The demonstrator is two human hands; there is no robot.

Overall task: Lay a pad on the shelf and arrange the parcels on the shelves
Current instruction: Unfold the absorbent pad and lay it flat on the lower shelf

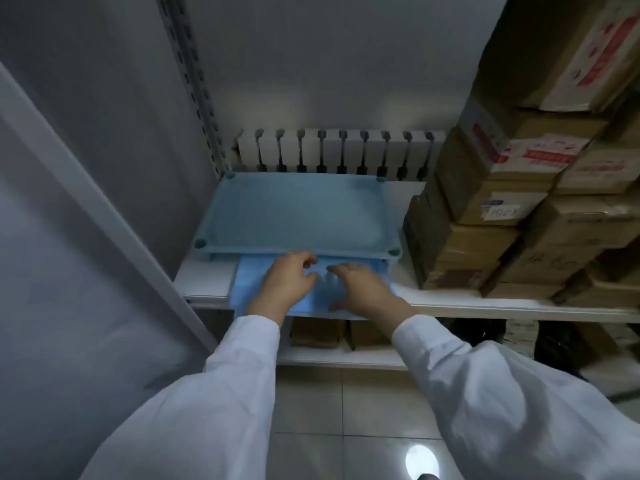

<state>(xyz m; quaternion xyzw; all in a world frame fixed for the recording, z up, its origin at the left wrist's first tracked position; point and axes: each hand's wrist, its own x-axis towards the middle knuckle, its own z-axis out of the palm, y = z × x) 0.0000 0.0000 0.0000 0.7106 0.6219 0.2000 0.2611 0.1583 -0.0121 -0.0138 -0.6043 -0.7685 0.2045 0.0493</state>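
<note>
Reaching into the shelving, a person in white sleeves is working both hands on a light blue pad that is lying at the front of the white shelf, its near edge overhanging the shelf lip under the wrists. The right hand is lying flat on the pad, fingers straight and spread, pressing down. The left hand is sitting just beside it, touching the pad with its fingers bent; I cannot tell whether they are gripping anything. Just beyond the fingertips, a blue panel with round corner sockets is overlapping the pad's far edge. Brown cardboard parcels are standing stacked on the same shelf, to the right of the right hand. A white radiator is showing beyond the panel.
</note>
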